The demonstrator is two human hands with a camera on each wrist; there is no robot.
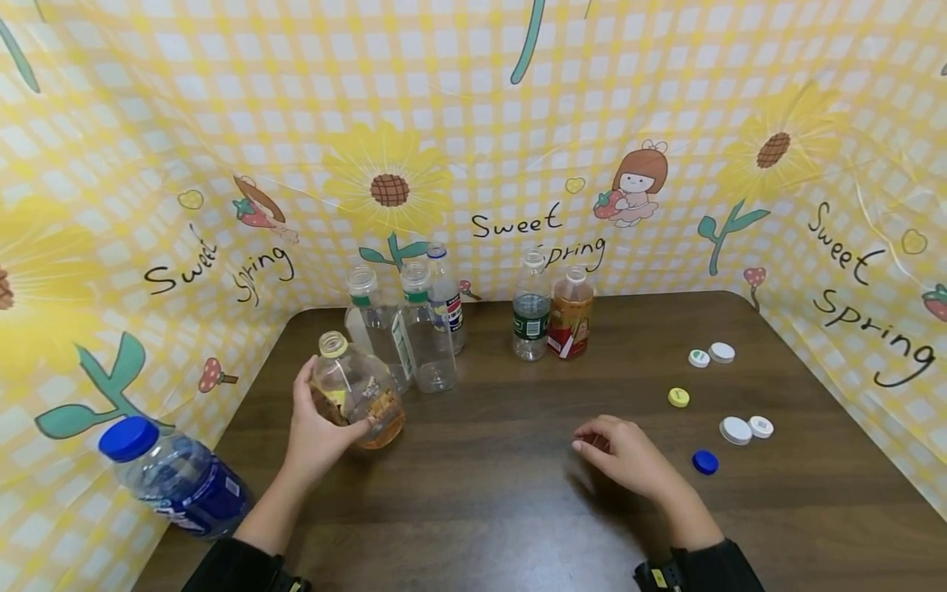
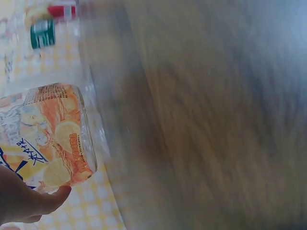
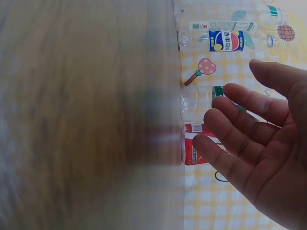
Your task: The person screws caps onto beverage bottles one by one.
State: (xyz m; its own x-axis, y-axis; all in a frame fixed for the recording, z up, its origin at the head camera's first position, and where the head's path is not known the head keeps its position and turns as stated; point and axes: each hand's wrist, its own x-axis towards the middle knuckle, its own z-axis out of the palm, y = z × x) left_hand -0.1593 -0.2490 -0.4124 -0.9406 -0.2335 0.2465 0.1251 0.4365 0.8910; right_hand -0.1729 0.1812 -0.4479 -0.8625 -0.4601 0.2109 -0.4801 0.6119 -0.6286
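Observation:
My left hand [image 1: 316,437] grips a wide clear drink bottle [image 1: 362,382] by its side, thumb across the front. The bottle has no cap on its neck and leans a little. Orange liquid or label colour shows low on it; the left wrist view shows a label with lemon slices. Right of centre, my right hand [image 1: 627,459] hovers over the table with nothing in it, fingers loosely bent. Nearest to it lie a blue cap [image 1: 705,462] and a yellow cap [image 1: 678,397].
Uncapped clear bottles [image 1: 435,353] stand behind the held one. A green-labelled bottle [image 1: 531,316] and a red-labelled bottle [image 1: 570,316] stand at the back middle. Several white caps [image 1: 736,430] lie at right. A blue-capped bottle [image 1: 185,481] is at the left edge.

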